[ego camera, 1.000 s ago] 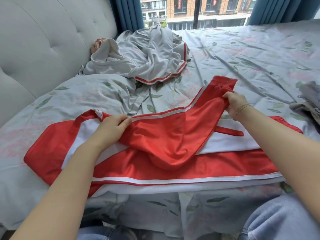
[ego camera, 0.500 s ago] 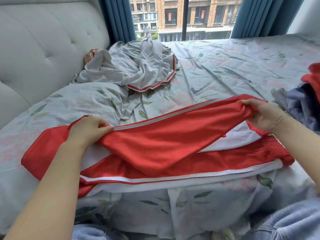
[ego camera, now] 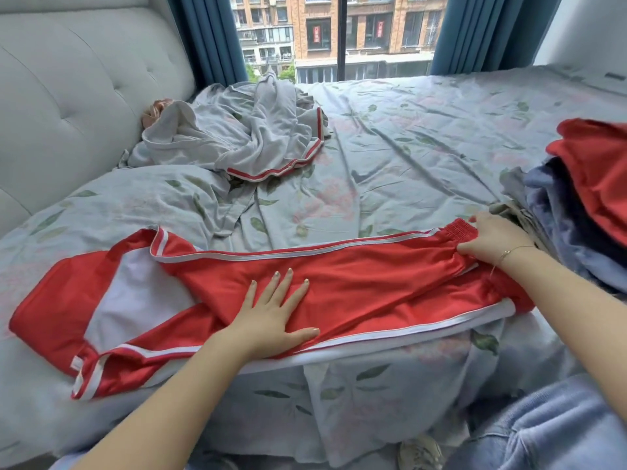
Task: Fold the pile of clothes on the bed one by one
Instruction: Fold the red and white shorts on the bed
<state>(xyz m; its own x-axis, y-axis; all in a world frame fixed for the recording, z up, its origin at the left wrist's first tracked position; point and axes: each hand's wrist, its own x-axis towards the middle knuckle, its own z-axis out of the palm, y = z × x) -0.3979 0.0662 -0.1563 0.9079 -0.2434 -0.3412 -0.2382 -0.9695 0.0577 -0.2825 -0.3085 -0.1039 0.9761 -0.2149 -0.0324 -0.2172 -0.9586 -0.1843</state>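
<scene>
Evidently partway: the red track pants, slick fabric with white side stripes, lie folded leg over leg along the near edge of the bed. The left hand presses flat on them, fingers spread; the right hand pinches the ribbed waistband. Beyond the pants, a crumpled grey garment waits unfolded; stacked clothes sit beside the waistband.

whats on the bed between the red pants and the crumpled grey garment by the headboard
Nothing but bare, wrinkled leaf-print bedsheet separates the red pants from the grey garment, as the head view shows.
</scene>
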